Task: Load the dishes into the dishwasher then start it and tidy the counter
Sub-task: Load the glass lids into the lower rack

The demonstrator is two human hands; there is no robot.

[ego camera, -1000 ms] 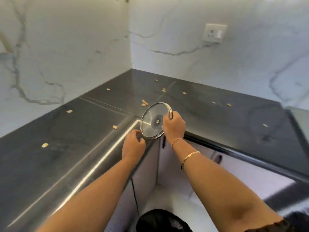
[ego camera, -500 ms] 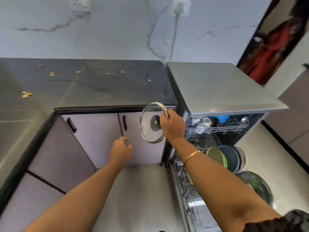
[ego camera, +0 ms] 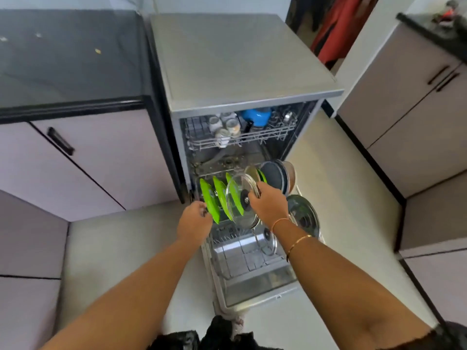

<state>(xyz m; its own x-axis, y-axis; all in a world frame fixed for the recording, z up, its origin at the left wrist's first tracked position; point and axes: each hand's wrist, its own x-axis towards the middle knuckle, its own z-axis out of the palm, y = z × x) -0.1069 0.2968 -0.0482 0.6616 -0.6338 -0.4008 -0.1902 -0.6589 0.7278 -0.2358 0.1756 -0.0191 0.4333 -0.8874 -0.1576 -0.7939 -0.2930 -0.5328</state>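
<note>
My right hand (ego camera: 269, 205) grips a glass pot lid (ego camera: 238, 200) by its metal rim, holding it upright over the pulled-out lower rack (ego camera: 242, 251) of the open dishwasher (ego camera: 227, 61). Three green plates (ego camera: 211, 200) stand on edge in that rack, just behind the lid. My left hand (ego camera: 193, 219) hovers at the rack's left side, fingers loosely curled and holding nothing. Dark pans (ego camera: 276, 176) and a second glass lid (ego camera: 303, 218) sit at the rack's right. The upper rack (ego camera: 240, 132) carries cups and a blue bowl (ego camera: 256, 116).
The dishwasher door (ego camera: 252, 294) lies open towards me across the floor. A black counter (ego camera: 68, 59) with a few crumbs is at the left over pale cabinets (ego camera: 101, 160). More cabinets (ego camera: 417, 109) stand at the right. Red cloth (ego camera: 333, 29) hangs in the doorway.
I turned from the counter corner to the dishwasher. My right hand carried the glass lid down over the lower rack, and my left hand left the counter edge for the rack's left side.
</note>
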